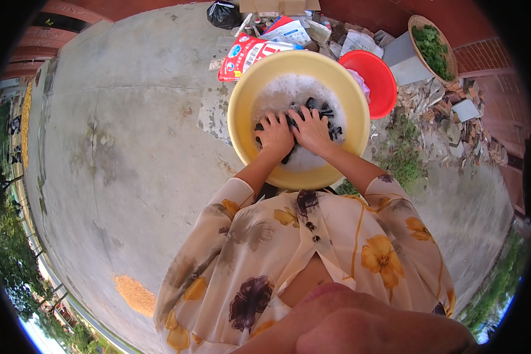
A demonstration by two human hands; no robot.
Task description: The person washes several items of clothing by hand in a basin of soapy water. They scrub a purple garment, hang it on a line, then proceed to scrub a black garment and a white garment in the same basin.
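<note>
A large yellow plastic basin [298, 57] stands in front of me, holding cloudy water with white suds [287, 84]. Dark wet cloth [327, 110] lies bunched in it, partly under both hands. My left hand [275, 132] presses on the cloth's left part with its fingers spread. Beside it, my right hand [310, 128] rests on the cloth's middle, fingers spread and pointing away from me. The two hands are close together at the thumbs. Whether any fingertip grips the cloth is hard to see, since the tips meet dark fabric and suds.
Behind the basin lies a red and white detergent bag [248, 55]. A red basin [382, 84] with light purple cloth [360, 84] touches its right side. Rubble [447, 106], a wicker basket of greens [413, 26] and a black plastic bag [223, 15] are farther off.
</note>
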